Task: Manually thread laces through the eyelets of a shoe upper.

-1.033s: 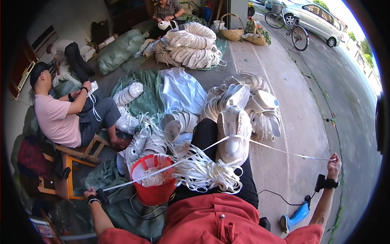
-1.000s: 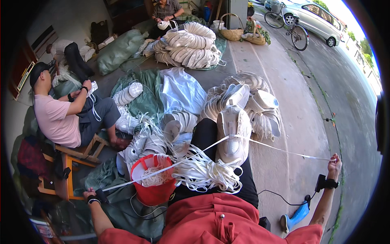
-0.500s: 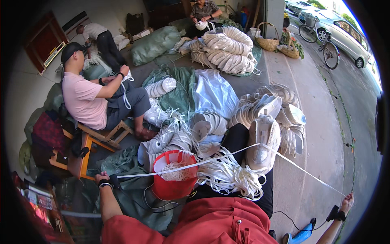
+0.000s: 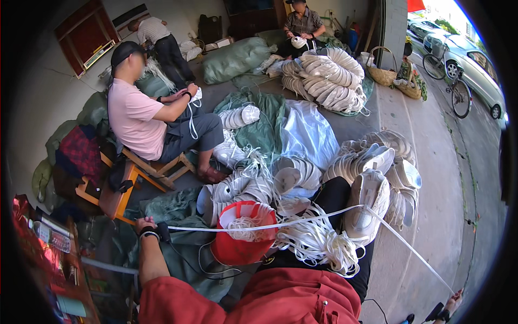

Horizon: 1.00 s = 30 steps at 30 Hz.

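Observation:
A white shoe upper [image 4: 368, 208] rests on my knee, its toe pointing away from me. A long flat white shoelace [image 4: 302, 218] runs through it and stretches taut to both sides. My left hand [image 4: 144, 223], out at the left, is closed round one end of the lace. Far out at the lower right, my right hand [image 4: 454, 300] pinches the other end; the picture's rim cuts off part of that arm. Across my lap lies a loose bundle of white laces [image 4: 318, 243], next to the shoe upper.
A red bucket [image 4: 245, 248] holding thin white strands stands left of my lap. Stacks of white shoe uppers [image 4: 372, 156] lie ahead. A co-worker in pink [image 4: 137, 116] sits on a wooden stool at left; two other people work farther back. Wicker baskets [image 4: 382, 74] stand near the pavement.
My view has shifted, so the scene sits farther right and lower. My right hand now appears lower, near the bottom edge. Both hands still hold the lace taut.

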Each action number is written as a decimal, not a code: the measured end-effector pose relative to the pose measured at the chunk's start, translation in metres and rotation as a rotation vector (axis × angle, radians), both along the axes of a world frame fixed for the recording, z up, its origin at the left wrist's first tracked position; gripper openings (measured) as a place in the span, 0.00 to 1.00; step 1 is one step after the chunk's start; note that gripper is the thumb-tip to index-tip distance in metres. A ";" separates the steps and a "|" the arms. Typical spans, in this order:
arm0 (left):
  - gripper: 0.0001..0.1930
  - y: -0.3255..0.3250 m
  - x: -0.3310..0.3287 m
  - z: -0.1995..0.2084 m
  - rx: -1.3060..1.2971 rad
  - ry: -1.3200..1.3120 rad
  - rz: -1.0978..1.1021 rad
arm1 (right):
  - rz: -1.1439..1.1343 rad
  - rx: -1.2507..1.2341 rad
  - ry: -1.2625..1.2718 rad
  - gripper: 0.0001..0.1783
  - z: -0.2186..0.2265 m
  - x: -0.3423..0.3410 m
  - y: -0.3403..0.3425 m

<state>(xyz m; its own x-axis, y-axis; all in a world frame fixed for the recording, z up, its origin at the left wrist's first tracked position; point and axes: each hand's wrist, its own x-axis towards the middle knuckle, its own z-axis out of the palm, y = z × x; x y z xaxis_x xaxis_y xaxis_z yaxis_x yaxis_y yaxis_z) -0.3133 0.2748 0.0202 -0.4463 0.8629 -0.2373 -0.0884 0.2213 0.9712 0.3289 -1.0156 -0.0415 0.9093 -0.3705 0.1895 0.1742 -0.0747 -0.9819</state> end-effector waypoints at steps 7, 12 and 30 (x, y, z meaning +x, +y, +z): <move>0.07 -0.007 0.016 -0.002 -0.030 0.145 0.043 | 0.033 -0.014 0.052 0.22 -0.007 0.004 0.001; 0.06 -0.016 0.033 0.018 -0.085 -0.320 0.191 | -0.042 0.498 0.151 0.22 -0.004 0.008 -0.004; 0.10 -0.115 0.335 0.029 0.067 0.023 -0.725 | -0.283 0.495 0.143 0.08 -0.009 -0.041 -0.032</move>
<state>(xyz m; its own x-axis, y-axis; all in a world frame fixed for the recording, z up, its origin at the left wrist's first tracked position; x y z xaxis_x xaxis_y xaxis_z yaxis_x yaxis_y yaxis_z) 0.0218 0.1598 0.0493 0.2390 0.9558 -0.1712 0.0781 0.1568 0.9845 0.2884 -1.0472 -0.0502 0.7661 -0.6154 -0.1853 0.0777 0.3748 -0.9238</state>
